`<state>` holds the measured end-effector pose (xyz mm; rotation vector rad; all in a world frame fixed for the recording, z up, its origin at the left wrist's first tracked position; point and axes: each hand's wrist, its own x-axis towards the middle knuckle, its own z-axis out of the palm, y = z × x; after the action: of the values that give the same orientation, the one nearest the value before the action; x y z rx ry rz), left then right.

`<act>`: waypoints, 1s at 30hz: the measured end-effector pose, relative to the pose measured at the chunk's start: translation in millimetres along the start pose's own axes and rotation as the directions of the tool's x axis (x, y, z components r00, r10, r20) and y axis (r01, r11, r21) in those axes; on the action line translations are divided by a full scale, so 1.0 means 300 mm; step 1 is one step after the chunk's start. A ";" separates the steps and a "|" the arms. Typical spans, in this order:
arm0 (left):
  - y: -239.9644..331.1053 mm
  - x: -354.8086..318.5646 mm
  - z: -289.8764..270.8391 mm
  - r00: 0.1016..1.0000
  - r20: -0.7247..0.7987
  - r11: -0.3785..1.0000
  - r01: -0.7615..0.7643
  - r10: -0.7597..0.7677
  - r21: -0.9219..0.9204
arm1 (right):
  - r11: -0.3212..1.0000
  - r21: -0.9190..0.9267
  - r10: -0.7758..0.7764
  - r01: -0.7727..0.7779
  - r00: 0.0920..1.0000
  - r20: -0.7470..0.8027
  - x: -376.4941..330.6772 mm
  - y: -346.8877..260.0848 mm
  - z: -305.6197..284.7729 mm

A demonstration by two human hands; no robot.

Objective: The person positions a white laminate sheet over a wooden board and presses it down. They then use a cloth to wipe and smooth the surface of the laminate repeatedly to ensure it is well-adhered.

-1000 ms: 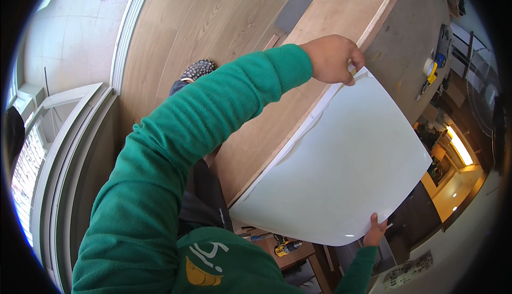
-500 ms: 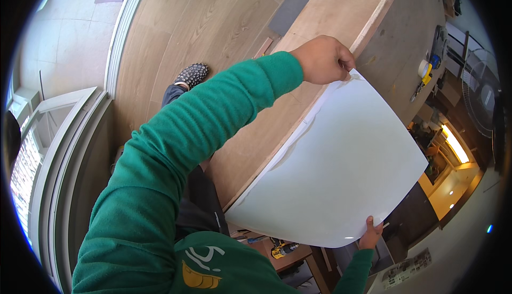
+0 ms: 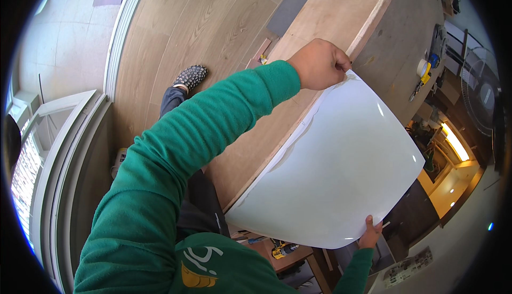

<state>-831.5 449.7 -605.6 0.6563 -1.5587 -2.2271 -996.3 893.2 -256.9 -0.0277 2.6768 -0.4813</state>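
Note:
A glossy white sheet (image 3: pixel 330 155) spreads over the wooden board's edge, bowed slightly along its lower side. My left hand (image 3: pixel 322 65) pinches its far corner, the fingers curled tight against the board edge. Down at the near right corner, my right hand (image 3: pixel 370 234) grips the sheet with the thumb on top; its other fingers are mostly hidden underneath. A long pale wooden board (image 3: pixel 256 139) runs diagonally beneath the sheet's left edge. Along that edge, a thin, uneven strip of the sheet's border looks wrinkled.
A brown work surface (image 3: pixel 397 48) lies beyond the board, with a yellow and blue tool (image 3: pixel 425 70) on it. A fan (image 3: pixel 482 99) stands at the far right. A yellow drill (image 3: pixel 284 248) rests on a lower shelf near me. A window frame (image 3: pixel 69 150) is at left.
My left hand has shifted slightly left and down with the sheet's corner. Light reflections have appeared along the sheet's right edge. My right hand has hardly moved.

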 end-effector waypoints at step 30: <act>-0.026 -0.013 0.048 0.989 -0.123 0.991 0.074 -0.088 -0.112 | 1.000 -0.025 0.008 -0.007 1.000 0.019 0.040 0.013 0.026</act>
<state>-836.1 465.7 -608.1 0.8264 -1.3644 -2.2607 -1003.9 893.1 -269.6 -0.0295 2.6630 -0.4424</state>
